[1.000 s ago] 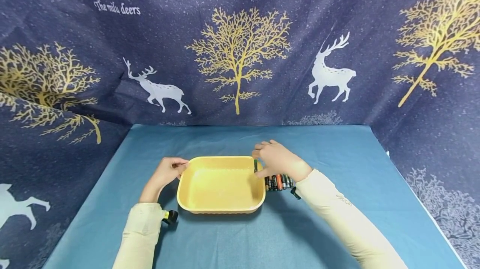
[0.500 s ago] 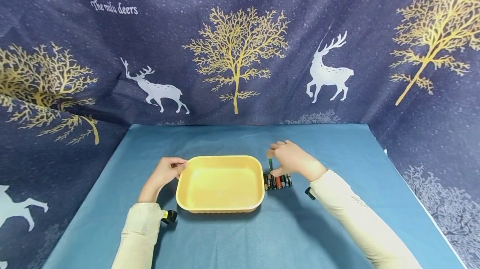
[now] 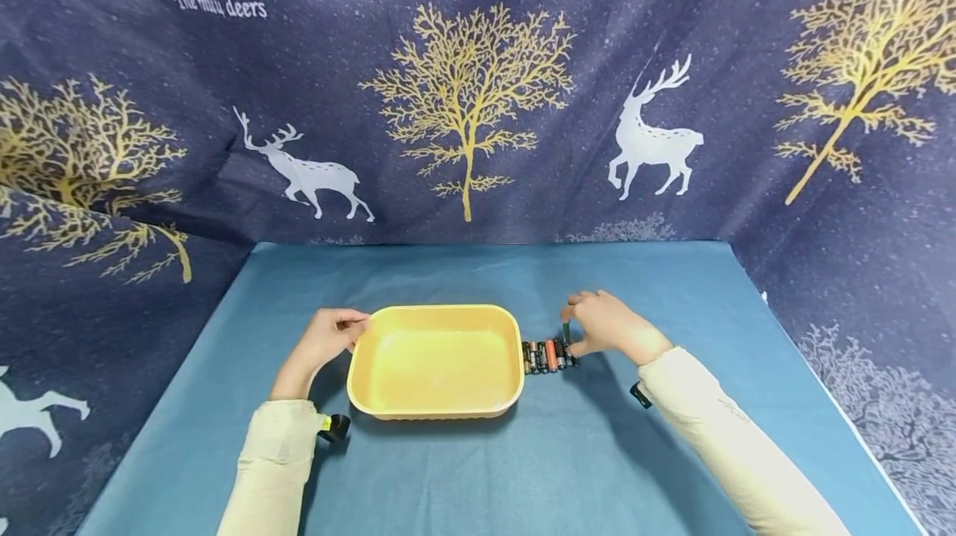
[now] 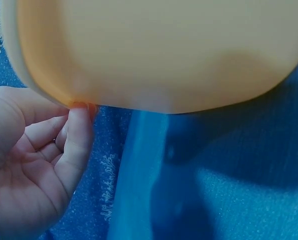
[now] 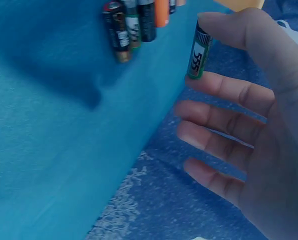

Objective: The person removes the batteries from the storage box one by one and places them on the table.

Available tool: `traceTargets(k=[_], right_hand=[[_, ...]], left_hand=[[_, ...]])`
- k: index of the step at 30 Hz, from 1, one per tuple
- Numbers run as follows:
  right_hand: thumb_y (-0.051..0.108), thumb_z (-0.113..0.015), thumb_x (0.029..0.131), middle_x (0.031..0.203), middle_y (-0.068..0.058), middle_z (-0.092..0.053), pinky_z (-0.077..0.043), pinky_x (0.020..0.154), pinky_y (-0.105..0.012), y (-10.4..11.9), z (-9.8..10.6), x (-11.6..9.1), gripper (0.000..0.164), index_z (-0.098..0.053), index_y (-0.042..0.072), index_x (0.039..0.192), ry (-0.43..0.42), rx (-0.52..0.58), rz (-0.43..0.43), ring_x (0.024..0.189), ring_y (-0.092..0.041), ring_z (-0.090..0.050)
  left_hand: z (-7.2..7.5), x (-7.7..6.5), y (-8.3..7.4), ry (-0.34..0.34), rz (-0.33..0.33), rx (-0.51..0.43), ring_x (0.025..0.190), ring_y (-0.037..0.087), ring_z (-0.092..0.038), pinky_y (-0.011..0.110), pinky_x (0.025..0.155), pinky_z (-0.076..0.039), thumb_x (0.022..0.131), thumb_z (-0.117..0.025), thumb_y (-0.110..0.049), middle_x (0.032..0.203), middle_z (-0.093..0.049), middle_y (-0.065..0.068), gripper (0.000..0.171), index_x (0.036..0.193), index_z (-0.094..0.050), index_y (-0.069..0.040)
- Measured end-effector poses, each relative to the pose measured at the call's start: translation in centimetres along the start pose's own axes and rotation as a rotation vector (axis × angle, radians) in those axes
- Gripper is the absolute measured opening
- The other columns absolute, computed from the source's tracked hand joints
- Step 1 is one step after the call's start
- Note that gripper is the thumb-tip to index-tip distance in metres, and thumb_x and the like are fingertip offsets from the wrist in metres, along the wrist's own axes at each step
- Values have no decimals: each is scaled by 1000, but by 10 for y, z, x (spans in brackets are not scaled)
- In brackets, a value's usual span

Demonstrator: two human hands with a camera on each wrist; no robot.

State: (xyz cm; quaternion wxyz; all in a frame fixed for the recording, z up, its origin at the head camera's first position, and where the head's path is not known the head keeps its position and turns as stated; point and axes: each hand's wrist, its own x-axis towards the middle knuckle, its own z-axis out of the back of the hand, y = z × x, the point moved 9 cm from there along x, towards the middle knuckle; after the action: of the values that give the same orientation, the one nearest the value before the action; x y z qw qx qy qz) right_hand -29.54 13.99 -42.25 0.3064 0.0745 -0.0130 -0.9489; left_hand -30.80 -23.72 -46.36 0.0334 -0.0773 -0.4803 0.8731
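My left hand (image 3: 326,338) pinches the rim of a yellow plastic basin (image 3: 436,410) at its far left corner; the left wrist view shows thumb and fingers meeting on the rim. Between thumb and index fingertip of my right hand (image 3: 612,327) is a green and black battery (image 5: 199,55) marked 555, held end to end. It is above the right end of a row of batteries (image 3: 541,356). Those lie side by side against the basin's right side, an orange one (image 5: 161,12) among them. The basin's inside shows no objects.
Blue cloth (image 3: 448,478) covers the table. A dark fabric backdrop (image 3: 478,121) with deer and trees rises behind it and at both sides. Small black wrist cameras sit on both wrists, the left one (image 3: 335,428) close to the basin's left side.
My right hand has moved right, from over the basin's right rim to the far end of the battery row, still holding the green battery. My left hand stays on the rim.
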Motion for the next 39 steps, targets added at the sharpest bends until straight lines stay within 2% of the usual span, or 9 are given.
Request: traceTargets(k=[15,19,25,31,39], right_hand=[[31,-87,67,104,-8,-65,-44,94,-56,-23,-30,-10,43,-71,11,102,18,9,-7,98,-31,-60],[31,-87,67,102,-6,-65,-43,94,-56,-25,-34,-10,42,-72,11,101,26,19,-14,97,-30,-60],[31,-87,66,97,-4,-66,-48,87,-50,-23,-35,-10,42,-72,11,100,12,0,5,92,-26,-60],[33,-87,67,99,-5,-66,-48,87,-50,-22,-37,-9,44,-72,11,102,12,3,4,92,-27,-61],[36,-86,67,116,-13,-64,-42,96,-57,-19,-34,-8,56,-68,9,112,46,22,-33,107,-36,-58]], left_hand=[[0,3,1,-7,-8,7,65,20,-62,42,66,-57,97,-58,-10,89,-68,13,28,117,-64,9],[-1,3,2,-4,1,6,65,20,-62,41,65,-57,97,-59,-11,88,-68,12,29,117,-65,8],[-1,3,2,-6,4,2,64,20,-62,41,65,-57,97,-59,-10,86,-68,11,28,117,-65,9],[0,2,1,-10,8,-3,64,20,-62,42,65,-57,96,-58,-9,86,-68,11,28,117,-64,9],[0,3,0,-14,-3,-20,63,20,-63,41,62,-58,96,-58,-8,85,-69,12,26,114,-66,9]])
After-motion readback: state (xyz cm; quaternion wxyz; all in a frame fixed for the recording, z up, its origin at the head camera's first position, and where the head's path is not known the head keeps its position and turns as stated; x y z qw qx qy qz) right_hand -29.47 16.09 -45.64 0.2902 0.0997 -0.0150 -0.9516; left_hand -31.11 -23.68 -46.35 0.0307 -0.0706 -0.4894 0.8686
